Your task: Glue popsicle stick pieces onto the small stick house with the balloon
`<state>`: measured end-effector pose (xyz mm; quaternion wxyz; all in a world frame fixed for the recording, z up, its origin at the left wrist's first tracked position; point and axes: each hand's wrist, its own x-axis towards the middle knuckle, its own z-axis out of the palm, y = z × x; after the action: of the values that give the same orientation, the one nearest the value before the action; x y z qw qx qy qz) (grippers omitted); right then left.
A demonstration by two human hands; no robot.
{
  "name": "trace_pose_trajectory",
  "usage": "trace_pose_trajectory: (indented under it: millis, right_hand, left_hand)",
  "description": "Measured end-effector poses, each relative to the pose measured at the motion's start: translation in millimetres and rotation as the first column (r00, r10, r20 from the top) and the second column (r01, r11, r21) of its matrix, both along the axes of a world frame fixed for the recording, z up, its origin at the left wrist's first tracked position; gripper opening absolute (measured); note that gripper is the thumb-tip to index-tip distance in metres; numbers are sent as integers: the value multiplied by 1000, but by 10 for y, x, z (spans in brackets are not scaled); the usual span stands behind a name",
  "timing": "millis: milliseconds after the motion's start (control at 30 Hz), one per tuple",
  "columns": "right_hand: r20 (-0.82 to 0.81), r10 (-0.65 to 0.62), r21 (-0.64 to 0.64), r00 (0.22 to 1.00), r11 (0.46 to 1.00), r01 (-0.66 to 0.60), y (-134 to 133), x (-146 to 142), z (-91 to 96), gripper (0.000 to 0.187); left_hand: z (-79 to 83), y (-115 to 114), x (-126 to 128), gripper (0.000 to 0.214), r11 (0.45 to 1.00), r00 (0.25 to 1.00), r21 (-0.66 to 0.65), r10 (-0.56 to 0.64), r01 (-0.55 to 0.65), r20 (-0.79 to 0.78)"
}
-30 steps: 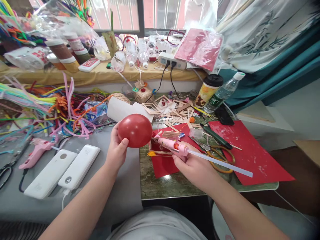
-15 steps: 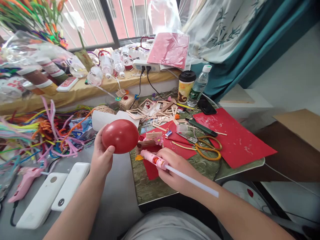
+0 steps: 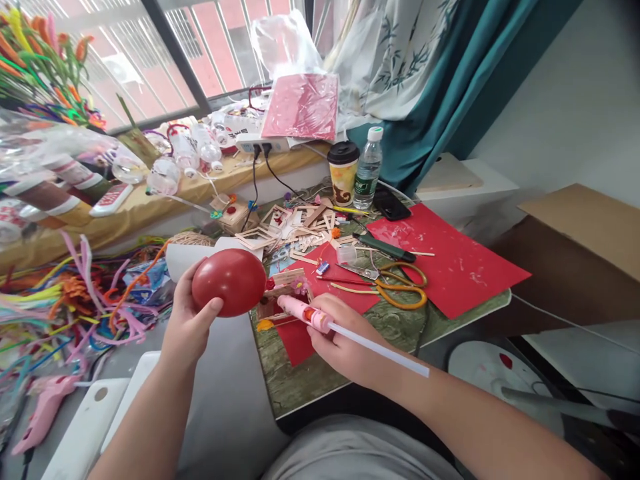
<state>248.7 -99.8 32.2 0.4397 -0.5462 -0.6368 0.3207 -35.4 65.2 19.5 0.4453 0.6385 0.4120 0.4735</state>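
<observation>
My left hand (image 3: 193, 320) is closed around a red balloon (image 3: 230, 283), thumb in front, holding it above the table's left edge. In my right hand (image 3: 345, 340) is a pink hot glue gun (image 3: 304, 313), its nozzle pointing left and a long white glue stick (image 3: 383, 351) jutting from its back over my wrist. Beneath the nozzle sits a small wooden stick box (image 3: 273, 308) with flowers on it, partly hidden by the glue gun. The balloon and the nozzle are apart.
Yellow-handled scissors (image 3: 400, 285), a green utility knife (image 3: 387, 247) and red sheets (image 3: 450, 260) lie to the right. Behind them stand a paper cup (image 3: 343, 175) and a water bottle (image 3: 369, 170). Wooden sticks (image 3: 295, 223) are heaped mid-table; a second pink glue gun (image 3: 45, 410) lies left.
The view has turned to the right, so the surroundings have slid left. Both hands keep their hold on the balloon and the glue gun, with little movement between them.
</observation>
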Motion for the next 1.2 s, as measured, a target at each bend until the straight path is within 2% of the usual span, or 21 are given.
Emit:
trace_pose_trajectory:
  millis: [133, 233, 333, 467, 600, 733, 933, 1100, 1200]
  right_hand:
    - [-102, -83, -15, 991, 997, 81, -59, 20, -63, 6]
    - [-294, -99, -69, 951, 994, 82, -104, 52, -95, 11]
    - [-477, -124, -191, 870, 981, 35, -156, 146, -113, 28]
    - [-598, -336, -347, 728, 927, 143, -247, 360, -160, 34]
    - [-645, -445, -339, 621, 895, 289, -310, 590, -220, 31]
    - [-681, -499, -333, 535, 863, 381, -312, 765, -266, 30]
    - [-677, -543, -313, 498, 824, 473, -290, 1009, -313, 26]
    - [-668, -578, -275, 468, 776, 567, -272, 1286, -391, 24]
    - [-634, -622, -258, 460, 731, 632, -245, 1513, -489, 25]
  left_hand:
    - [55, -2, 25, 91, 1000, 1000, -14, 11, -11, -29]
    - [87, -12, 35, 92, 1000, 998, -19, 4, -5, -58]
    - [103, -15, 37, 94, 1000, 995, -12, 17, -18, -97]
    - [104, -11, 34, 96, 1000, 994, -12, 25, -26, -104]
    - [90, -16, 32, 104, 1000, 999, -6, 27, -27, -36]
    - [64, -32, 61, 106, 1000, 991, -12, 11, -9, 135]
    - [-49, -116, 167, 77, 998, 943, -19, 69, -66, 326]
    - [-156, -226, 248, 67, 993, 920, -60, 117, -101, 375]
    - [-229, -257, 258, 64, 993, 908, -69, 117, -97, 403]
